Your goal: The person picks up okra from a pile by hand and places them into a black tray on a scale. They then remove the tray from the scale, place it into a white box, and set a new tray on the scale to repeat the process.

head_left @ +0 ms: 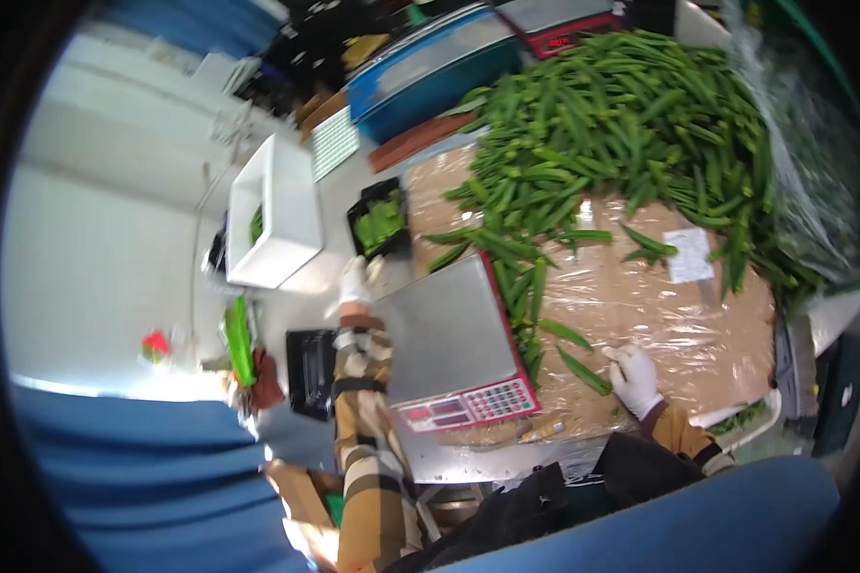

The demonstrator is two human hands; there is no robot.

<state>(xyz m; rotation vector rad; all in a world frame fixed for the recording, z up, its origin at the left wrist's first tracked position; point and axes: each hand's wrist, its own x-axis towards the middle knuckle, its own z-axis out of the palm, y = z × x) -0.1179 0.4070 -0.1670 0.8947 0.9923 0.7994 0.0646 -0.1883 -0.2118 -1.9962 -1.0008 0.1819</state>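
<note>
White gloves cover both hands. My left hand (356, 284) reaches out to the near edge of a black tray (379, 220) that holds green okra pods; its fingers are too small and blurred to read. Beside that arm lies a scale (449, 329) with a bare metal plate and a red-edged keypad. My right hand (633, 378) rests on the plastic-wrapped cardboard (659, 325), fingers curled, next to two loose okra pods (583, 371). A large heap of okra (621, 124) covers the far part of the cardboard.
A white bin (277, 215) stands at the left, with an empty black tray (311, 372) nearer me. Behind are a blue box (435, 76) and another scale (569, 36). Clear plastic sheeting (812, 143) hangs at the right. A paper label (688, 255) lies on the cardboard.
</note>
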